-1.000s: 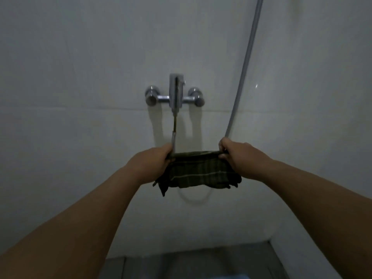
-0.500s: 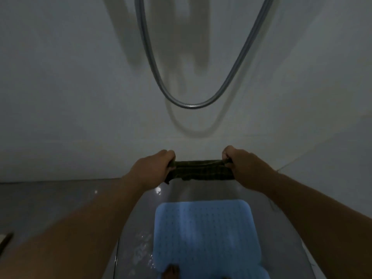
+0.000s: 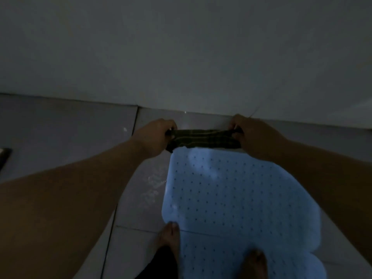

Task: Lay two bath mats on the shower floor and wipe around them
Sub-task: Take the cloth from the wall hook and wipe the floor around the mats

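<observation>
Gripping one end of a dark plaid cloth (image 3: pixel 203 138), the left hand (image 3: pixel 155 135) is curling its fingers around the fabric, while the right hand (image 3: pixel 255 135) is clutching the other end. Below the stretched cloth, a pale blue bath mat (image 3: pixel 237 202) is lying on the tiled floor (image 3: pixel 70 137), bare feet (image 3: pixel 170 236) standing at its near edge.

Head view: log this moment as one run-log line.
left hand: grips cloth | right hand: grips cloth | blue mat: on floor, underfoot
</observation>
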